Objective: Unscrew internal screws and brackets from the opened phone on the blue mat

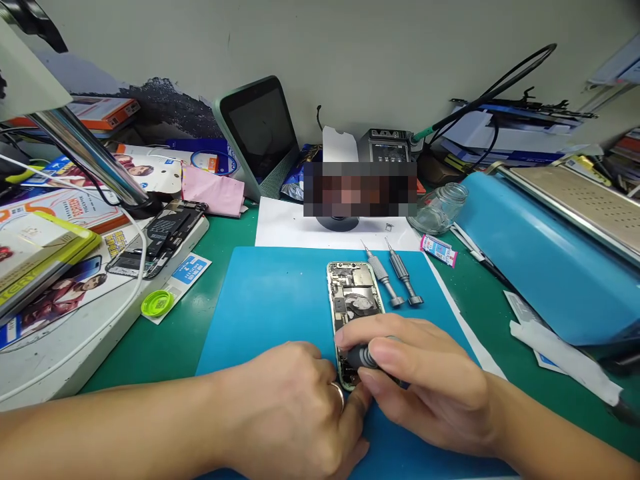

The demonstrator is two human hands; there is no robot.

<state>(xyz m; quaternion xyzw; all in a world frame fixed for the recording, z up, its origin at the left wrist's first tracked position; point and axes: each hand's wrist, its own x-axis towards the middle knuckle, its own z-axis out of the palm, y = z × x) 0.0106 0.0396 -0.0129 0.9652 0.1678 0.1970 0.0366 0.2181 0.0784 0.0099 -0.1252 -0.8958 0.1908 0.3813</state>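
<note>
An opened smartphone (pixel 353 287) lies on the blue mat with its inner parts showing and its long side pointing away from me. My left hand (pixel 305 407), with a ring on one finger, is curled against the phone's lower end and grips it there. My right hand (pixel 425 380) is closed around a dark grey screwdriver (pixel 363 357) over the lower part of the phone; its tip is hidden. Beside the phone's upper right lie two grey precision screwdrivers (pixel 383 273) (pixel 404 273).
The blue mat (pixel 270 307) covers the green table, with white paper (pixel 285 223) behind it. At left are another opened phone (pixel 163 233), a lime-green lid (pixel 157 303) and a lamp pole (pixel 95 160). A screen device (pixel 260 133), glass jar (pixel 443 203) and blue roll (pixel 540 253) stand around.
</note>
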